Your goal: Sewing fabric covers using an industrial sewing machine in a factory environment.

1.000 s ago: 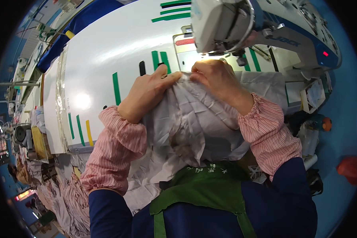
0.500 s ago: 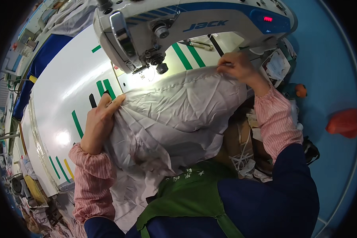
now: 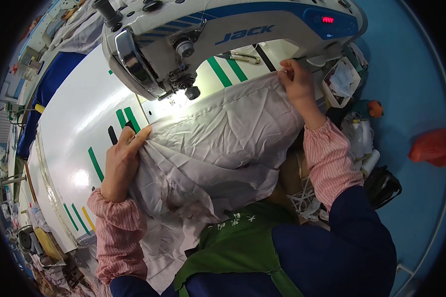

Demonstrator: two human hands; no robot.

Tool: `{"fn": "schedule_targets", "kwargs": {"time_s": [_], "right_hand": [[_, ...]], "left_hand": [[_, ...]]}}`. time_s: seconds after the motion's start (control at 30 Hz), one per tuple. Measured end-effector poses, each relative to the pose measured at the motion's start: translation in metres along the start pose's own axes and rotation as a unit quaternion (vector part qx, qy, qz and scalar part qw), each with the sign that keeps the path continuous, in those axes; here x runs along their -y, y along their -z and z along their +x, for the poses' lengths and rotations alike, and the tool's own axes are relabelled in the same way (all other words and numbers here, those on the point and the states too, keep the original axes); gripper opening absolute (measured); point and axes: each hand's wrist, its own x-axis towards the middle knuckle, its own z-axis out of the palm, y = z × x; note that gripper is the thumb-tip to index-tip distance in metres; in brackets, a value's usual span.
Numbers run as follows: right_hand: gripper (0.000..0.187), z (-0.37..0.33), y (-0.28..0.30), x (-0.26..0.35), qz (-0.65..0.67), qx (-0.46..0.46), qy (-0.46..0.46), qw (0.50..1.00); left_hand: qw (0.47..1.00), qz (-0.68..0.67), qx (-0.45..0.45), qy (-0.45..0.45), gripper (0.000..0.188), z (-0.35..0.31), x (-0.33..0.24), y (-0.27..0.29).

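Hands that were close together a second ago have moved well apart, the upper edge of a pale cloth point(image 3: 223, 128) now stretched between them along the front of a white bench point(image 3: 64, 143). The left hand point(image 3: 121, 161) pinches the cloth's left end, index finger extended along the edge; the right hand point(image 3: 298, 86) pinches its right end between thumb and fingertips, near the bench's right edge. Between them, the seamed edge passes just in front of the lit working end of a sewing machine point(image 3: 223, 24), while the creased folds spill over the bench's front edge toward the person's green apron point(image 3: 238, 247). Green tape strips point(image 3: 95, 163) line the bench top, with a yellow strip point(image 3: 88, 218) near its front left corner. Beneath the machine's arm lies a small metal tool point(image 3: 245, 58). Just off the bench's right edge sits an open box point(image 3: 330, 94) of pale scraps; farther right, a red bag point(image 3: 429, 147) rests on the blue floor point(image 3: 406, 198).
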Motion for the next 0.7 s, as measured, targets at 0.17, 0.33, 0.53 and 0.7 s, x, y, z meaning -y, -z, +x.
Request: {"fn": "schedule_targets", "kwargs": {"time_s": [0.17,0.33,0.53,0.7], "right_hand": [[0.024,-0.002,-0.005,0.001,0.000,-0.029,-0.013,0.999],[0.023,0.000,-0.007,0.008,-0.017,-0.031,-0.001,0.999],[0.025,-0.001,-0.008,0.002,-0.071,-0.027,0.027,0.997],[0.023,0.002,-0.013,-0.010,-0.090,-0.035,0.065,0.993]], "left_hand": [[1.000,0.004,0.004,0.004,0.055,-0.003,0.002,0.001],[1.000,0.003,0.008,0.006,0.055,-0.003,0.001,0.003],[1.000,-0.007,0.000,0.005,0.056,-0.002,-0.001,0.003],[1.000,-0.020,0.003,0.003,0.051,-0.005,0.003,0.003]]}}
